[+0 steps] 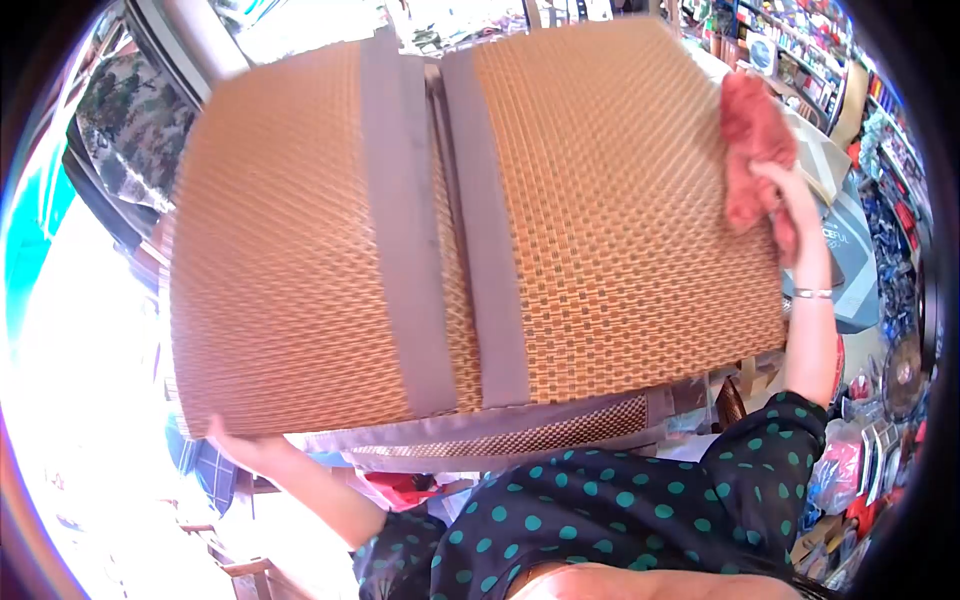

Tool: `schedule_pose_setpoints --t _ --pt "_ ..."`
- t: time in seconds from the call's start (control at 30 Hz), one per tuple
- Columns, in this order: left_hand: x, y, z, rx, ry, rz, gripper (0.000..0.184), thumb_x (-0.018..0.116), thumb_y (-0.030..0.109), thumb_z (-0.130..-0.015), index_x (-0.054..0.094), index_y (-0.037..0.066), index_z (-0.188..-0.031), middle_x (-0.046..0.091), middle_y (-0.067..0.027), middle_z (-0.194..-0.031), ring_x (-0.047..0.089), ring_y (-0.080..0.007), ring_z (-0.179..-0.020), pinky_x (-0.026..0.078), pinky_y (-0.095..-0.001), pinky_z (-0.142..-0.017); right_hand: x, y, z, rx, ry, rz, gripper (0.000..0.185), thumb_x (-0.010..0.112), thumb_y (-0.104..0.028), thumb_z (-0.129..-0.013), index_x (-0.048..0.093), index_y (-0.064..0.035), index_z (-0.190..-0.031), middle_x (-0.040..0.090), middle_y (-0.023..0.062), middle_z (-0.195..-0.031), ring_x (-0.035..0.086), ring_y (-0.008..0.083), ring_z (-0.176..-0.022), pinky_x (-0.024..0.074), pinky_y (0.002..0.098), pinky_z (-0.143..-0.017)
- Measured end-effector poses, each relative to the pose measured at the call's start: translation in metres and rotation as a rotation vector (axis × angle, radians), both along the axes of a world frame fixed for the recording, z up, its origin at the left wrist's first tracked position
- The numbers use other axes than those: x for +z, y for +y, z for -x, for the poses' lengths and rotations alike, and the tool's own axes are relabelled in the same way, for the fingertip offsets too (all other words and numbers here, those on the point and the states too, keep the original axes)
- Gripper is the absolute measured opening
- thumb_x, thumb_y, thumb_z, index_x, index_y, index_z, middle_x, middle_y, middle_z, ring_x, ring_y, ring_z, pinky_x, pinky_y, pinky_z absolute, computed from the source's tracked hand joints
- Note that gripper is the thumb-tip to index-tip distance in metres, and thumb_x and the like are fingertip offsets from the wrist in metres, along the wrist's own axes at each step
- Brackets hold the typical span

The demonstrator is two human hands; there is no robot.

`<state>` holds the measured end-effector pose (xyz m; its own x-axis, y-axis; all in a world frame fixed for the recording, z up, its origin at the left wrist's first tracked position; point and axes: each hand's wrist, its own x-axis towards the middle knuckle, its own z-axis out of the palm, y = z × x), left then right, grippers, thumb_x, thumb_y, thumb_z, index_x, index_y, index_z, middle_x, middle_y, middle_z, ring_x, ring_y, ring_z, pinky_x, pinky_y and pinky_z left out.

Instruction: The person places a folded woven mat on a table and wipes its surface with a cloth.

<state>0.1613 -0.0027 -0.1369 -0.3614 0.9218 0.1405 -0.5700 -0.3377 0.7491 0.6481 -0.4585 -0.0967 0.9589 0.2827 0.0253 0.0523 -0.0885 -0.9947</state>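
A large woven brown mat with grey-purple cloth bands fills the middle of the view, folded, with a gap between its two halves. My left hand grips the mat's lower left corner, its fingers partly hidden behind the edge. At the mat's right side, my right hand is closed on a red cloth, which lies against the woven surface. Below the mat's lower edge shows another woven piece with a grey border.
Shelves packed with small goods stand at the upper right. Boxes and a grey-blue bag sit beyond my right arm. Wooden stool parts show at the lower left. A camouflage-patterned item is at the upper left.
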Motion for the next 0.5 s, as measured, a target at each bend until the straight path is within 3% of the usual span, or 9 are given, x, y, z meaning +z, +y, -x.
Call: schedule_pose_setpoints --t 0.1,0.2,0.27,0.33,0.37,0.4,0.43,0.47,0.5 --pt "-0.099 0.025 0.008 -0.144 0.127 -0.074 0.043 0.063 0.006 -0.083 0.053 0.003 -0.125 0.055 -0.0132 -0.127 0.052 -0.0268 -0.115 0.041 -0.0442 -0.101 -0.067 0.011 -0.026 0.077 -0.15 0.291 0.054 0.069 -0.009 -0.08 0.052 0.0002 -0.131 0.064 0.0078 -0.109 0.063 0.0148 -0.091 0.0505 0.0252 -0.081" --pt "-0.194 0.068 0.056 -0.43 0.072 0.136 0.046 0.067 0.008 -0.083 0.053 0.002 -0.126 0.056 -0.0131 -0.125 0.053 -0.0261 -0.112 0.041 -0.0417 -0.1 -0.106 0.02 -0.025 0.112 -0.335 0.221 0.059 0.063 -0.002 -0.078 0.048 0.0018 -0.135 0.062 0.0111 -0.119 0.062 0.0154 -0.099 0.0507 0.0292 -0.086" --pt "-0.142 0.039 0.054 -0.489 0.222 0.146 0.053 0.063 0.007 -0.089 0.043 0.009 -0.137 0.054 -0.0103 -0.125 0.054 -0.0198 -0.108 0.047 -0.036 -0.09 -0.056 0.034 0.001 0.111 -0.284 0.347 0.061 0.061 0.001 -0.077 0.046 0.0015 -0.136 0.06 0.0142 -0.127 0.06 0.0207 -0.113 0.049 0.0332 -0.093" --pt "-0.114 0.016 0.056 -0.453 0.357 0.136 0.066 0.063 0.002 -0.087 0.034 0.015 -0.146 0.048 -0.0153 -0.133 0.052 -0.0266 -0.113 0.049 -0.0407 -0.089 -0.036 0.045 0.012 0.137 -0.547 0.601 0.068 0.061 0.0 -0.076 0.041 0.002 -0.14 0.055 0.0171 -0.134 0.053 0.0246 -0.124 0.0372 0.0328 -0.108" --pt "-0.105 0.013 0.06 -0.471 0.395 0.13 0.064 0.063 0.005 -0.087 0.036 0.015 -0.145 0.05 -0.0124 -0.13 0.053 -0.0235 -0.111 0.048 -0.0377 -0.088 -0.031 0.057 0.019 0.246 -0.666 0.544 0.067 0.06 0.002 -0.074 0.042 0.0007 -0.139 0.055 0.0189 -0.133 0.053 0.027 -0.125 0.0382 0.034 -0.108" --pt "-0.104 0.013 0.064 -0.487 0.432 0.123 0.062 0.064 0.007 -0.087 0.039 0.015 -0.144 0.051 -0.0095 -0.127 0.053 -0.0204 -0.108 0.047 -0.0346 -0.087 -0.022 0.073 0.036 0.277 -0.657 0.642 0.066 0.065 -0.005 -0.073 0.046 -0.0011 -0.136 0.058 0.0189 -0.129 0.056 0.0327 -0.121 0.0448 0.0373 -0.102" --pt "-0.113 0.025 0.081 -0.546 0.404 0.163 0.069 0.062 0.002 -0.087 0.031 0.017 -0.148 0.043 -0.0163 -0.137 0.05 -0.0312 -0.118 0.048 -0.0431 -0.094 -0.024 0.091 0.047 0.532 -0.803 0.711 0.067 0.067 -0.013 -0.074 0.046 -0.003 -0.137 0.054 0.0174 -0.133 0.055 0.0322 -0.121 0.0438 0.0392 -0.103" --pt "-0.109 0.025 0.085 -0.592 0.433 0.167 0.071 0.066 0.006 -0.085 0.033 0.016 -0.148 0.041 -0.017 -0.14 0.048 -0.0322 -0.12 0.047 -0.0441 -0.096 -0.027 0.108 0.059 0.796 -0.934 0.728 0.069 0.069 -0.02 -0.074 0.046 -0.005 -0.137 0.05 0.016 -0.137 0.054 0.0316 -0.12 0.0429 0.0411 -0.103" --pt "-0.101 0.025 0.086 -0.611 0.581 0.163 0.072 0.068 0.011 -0.083 0.035 0.015 -0.147 0.039 -0.0175 -0.142 0.046 -0.034 -0.124 0.045 -0.0464 -0.099 -0.025 0.124 0.091 0.854 -0.907 0.957 0.068 0.07 -0.03 -0.076 0.048 -0.0099 -0.137 0.045 0.0143 -0.141 0.047 0.0309 -0.127 0.0343 0.0505 -0.108"
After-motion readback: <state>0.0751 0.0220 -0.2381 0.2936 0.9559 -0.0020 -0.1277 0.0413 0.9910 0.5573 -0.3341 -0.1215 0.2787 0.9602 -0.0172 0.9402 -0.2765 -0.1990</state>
